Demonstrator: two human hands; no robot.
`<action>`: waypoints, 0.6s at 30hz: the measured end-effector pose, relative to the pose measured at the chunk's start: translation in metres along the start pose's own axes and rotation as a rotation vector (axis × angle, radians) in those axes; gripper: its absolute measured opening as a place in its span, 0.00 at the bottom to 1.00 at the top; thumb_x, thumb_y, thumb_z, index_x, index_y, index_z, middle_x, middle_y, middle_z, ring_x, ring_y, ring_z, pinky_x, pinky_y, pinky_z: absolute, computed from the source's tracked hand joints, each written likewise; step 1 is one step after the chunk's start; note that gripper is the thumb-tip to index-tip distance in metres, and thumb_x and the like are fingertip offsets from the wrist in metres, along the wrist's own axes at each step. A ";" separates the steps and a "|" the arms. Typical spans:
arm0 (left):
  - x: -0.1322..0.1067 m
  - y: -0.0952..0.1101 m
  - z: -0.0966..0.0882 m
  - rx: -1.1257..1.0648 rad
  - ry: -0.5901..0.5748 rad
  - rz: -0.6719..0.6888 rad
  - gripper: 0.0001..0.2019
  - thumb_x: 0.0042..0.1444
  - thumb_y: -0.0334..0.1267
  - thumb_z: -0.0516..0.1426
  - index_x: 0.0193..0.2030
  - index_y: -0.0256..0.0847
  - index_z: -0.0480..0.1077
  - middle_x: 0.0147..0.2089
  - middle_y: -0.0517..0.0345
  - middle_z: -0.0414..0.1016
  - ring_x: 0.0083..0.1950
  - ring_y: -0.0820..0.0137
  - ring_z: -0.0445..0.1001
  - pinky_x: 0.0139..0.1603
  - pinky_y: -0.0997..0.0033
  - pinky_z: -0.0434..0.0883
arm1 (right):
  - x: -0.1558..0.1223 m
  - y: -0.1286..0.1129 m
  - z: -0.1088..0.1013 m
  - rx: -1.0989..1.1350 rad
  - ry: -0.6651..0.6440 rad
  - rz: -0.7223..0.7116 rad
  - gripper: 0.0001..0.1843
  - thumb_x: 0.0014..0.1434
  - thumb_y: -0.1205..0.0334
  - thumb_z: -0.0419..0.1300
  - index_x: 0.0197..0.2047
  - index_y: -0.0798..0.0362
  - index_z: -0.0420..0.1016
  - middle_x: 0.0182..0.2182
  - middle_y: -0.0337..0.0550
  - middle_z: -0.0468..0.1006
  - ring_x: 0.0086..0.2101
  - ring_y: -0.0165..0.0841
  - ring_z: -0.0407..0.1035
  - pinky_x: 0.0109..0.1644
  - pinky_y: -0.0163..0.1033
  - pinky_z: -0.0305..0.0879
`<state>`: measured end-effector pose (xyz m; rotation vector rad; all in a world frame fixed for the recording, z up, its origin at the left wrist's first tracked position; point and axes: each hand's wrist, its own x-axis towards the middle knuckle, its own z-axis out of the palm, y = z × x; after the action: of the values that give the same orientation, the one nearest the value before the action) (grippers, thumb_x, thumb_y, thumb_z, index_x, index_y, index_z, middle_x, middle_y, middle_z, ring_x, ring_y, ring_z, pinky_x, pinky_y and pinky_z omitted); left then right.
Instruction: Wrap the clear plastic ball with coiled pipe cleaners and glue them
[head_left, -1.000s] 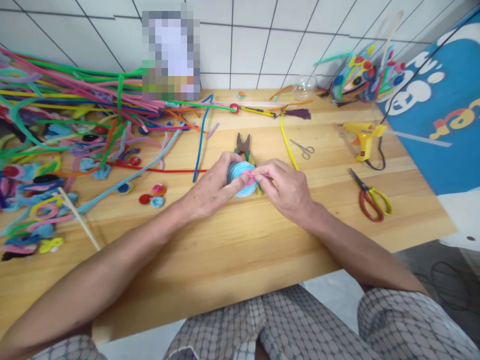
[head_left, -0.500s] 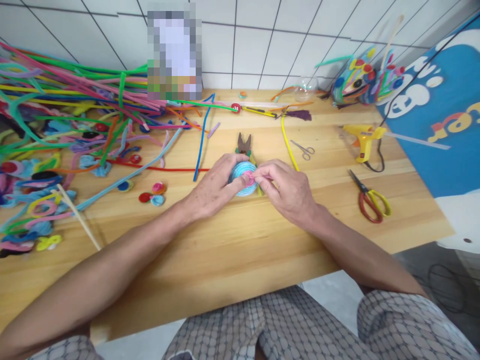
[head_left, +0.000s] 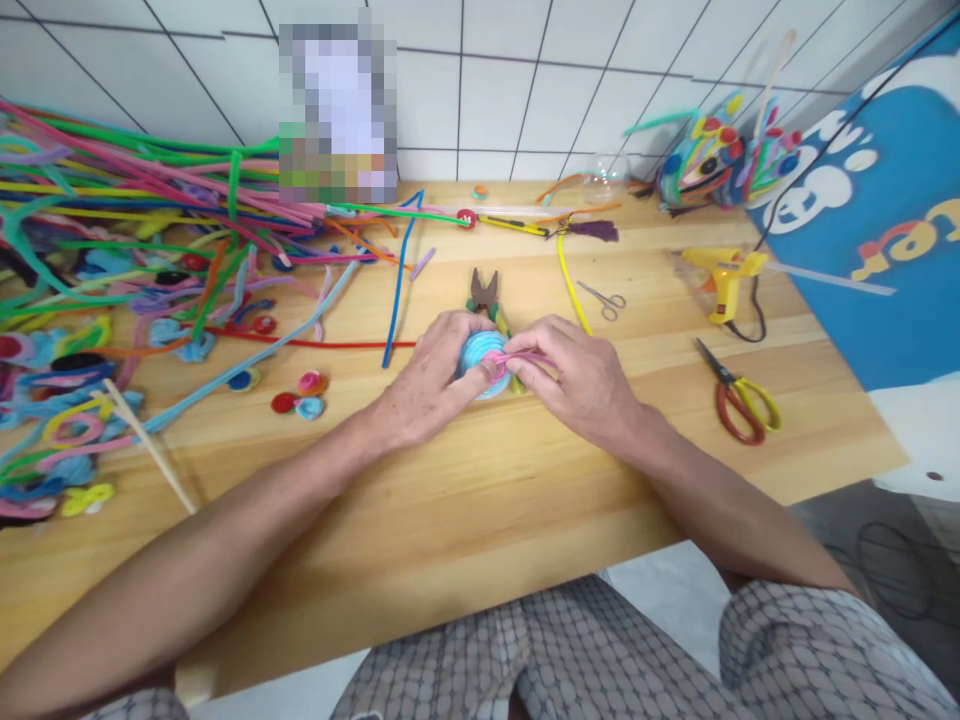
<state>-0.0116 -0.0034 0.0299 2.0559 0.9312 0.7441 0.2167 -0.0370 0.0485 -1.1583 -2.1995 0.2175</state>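
Over the middle of the wooden table, my left hand (head_left: 427, 385) is closed round a blue coil of pipe cleaner (head_left: 475, 352), its thumb pressing near the pink centre. My right hand (head_left: 577, 378) pinches a pink pipe cleaner (head_left: 531, 357) between thumb and forefinger at the coil's right side. The pink strand runs from the coil's centre into the right palm. Just beyond the coil lie pliers (head_left: 484, 292) with dark open jaws; their green and yellow handles are partly hidden by the coil and hands.
Bundled pipe cleaners (head_left: 172, 190) and loose pieces cover the left side. To the right lie scissors (head_left: 739, 405), small scissors (head_left: 606, 300) and a yellow glue gun (head_left: 724, 275). A yellow cutter (head_left: 514, 226) lies at the back, near colourful finished figures (head_left: 701, 160).
My right fingers have shifted slightly along the pink strand, and more of it shows across the right hand. The left hand keeps its hold on the coil. The view has shifted a little.
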 end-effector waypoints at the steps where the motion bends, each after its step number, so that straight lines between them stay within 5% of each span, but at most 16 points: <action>1: 0.000 0.000 0.000 -0.019 0.000 -0.011 0.18 0.73 0.51 0.55 0.60 0.42 0.68 0.58 0.48 0.75 0.60 0.58 0.74 0.66 0.53 0.72 | 0.001 0.001 -0.002 -0.004 -0.006 -0.003 0.03 0.73 0.62 0.63 0.47 0.48 0.78 0.42 0.42 0.85 0.42 0.36 0.80 0.46 0.41 0.73; 9: -0.001 -0.004 0.009 -0.063 0.097 -0.006 0.19 0.73 0.52 0.57 0.62 0.43 0.67 0.61 0.48 0.76 0.62 0.59 0.74 0.68 0.54 0.72 | 0.000 -0.002 -0.004 -0.008 0.045 -0.017 0.05 0.71 0.66 0.62 0.44 0.50 0.81 0.37 0.41 0.84 0.36 0.33 0.78 0.41 0.38 0.71; 18: -0.006 -0.003 0.017 -0.023 0.173 -0.028 0.19 0.74 0.51 0.54 0.64 0.44 0.66 0.64 0.47 0.73 0.65 0.58 0.72 0.71 0.52 0.70 | 0.000 -0.013 0.006 0.161 0.049 0.209 0.05 0.66 0.67 0.63 0.39 0.51 0.81 0.30 0.37 0.84 0.30 0.29 0.75 0.35 0.34 0.69</action>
<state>-0.0035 -0.0137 0.0164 1.9780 1.0404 0.9243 0.2042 -0.0440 0.0490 -1.2873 -1.9781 0.4414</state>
